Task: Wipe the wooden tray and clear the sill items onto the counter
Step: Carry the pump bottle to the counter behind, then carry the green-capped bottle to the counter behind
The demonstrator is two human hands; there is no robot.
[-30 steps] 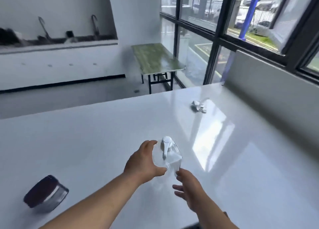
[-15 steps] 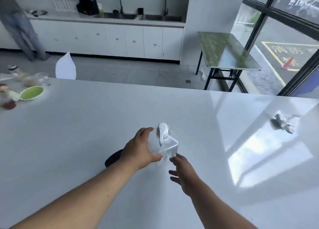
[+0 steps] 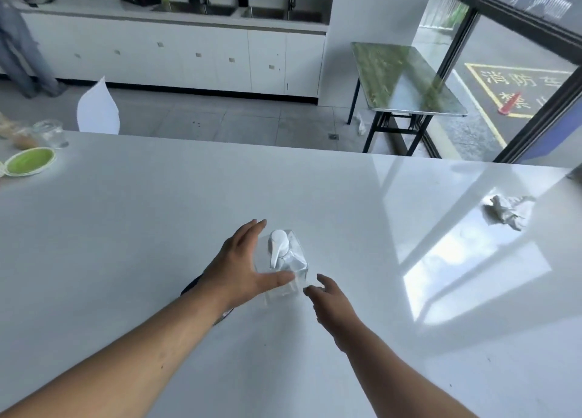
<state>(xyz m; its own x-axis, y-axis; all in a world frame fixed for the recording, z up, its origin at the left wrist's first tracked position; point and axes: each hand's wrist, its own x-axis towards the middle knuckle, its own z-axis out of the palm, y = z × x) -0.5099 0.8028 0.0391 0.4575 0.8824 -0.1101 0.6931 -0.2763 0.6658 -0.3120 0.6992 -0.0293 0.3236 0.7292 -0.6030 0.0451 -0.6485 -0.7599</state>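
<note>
Left hand (image 3: pixel 242 269) is spread loose around the clear pump bottle (image 3: pixel 285 266), thumb just touching its front, no real grip. Right hand (image 3: pixel 335 304) hangs slack at 5 o'clock of it. Bottle stands upright mid tabletop (image 3: pixel 126 228); crumpled tissue (image 3: pixel 507 212) lies at 2 o'clock.

The big shiny counter (image 3: pixel 126 260) is white, with bright patches of light on it. The see-through square plastic bottle (image 3: pixel 285 275) has a white pump top (image 3: pixel 277 249). A crumpled cloth (image 3: pixel 507 212) on the counter is white. The round lid (image 3: pixel 30 161) at the far left is bright green with a white rim. The folding table (image 3: pixel 403 77) by the window has a green, speckled top and black legs. The cupboards (image 3: pixel 189 58) are white. Yellow lines (image 3: pixel 482 86) mark the grey ground outside.
</note>
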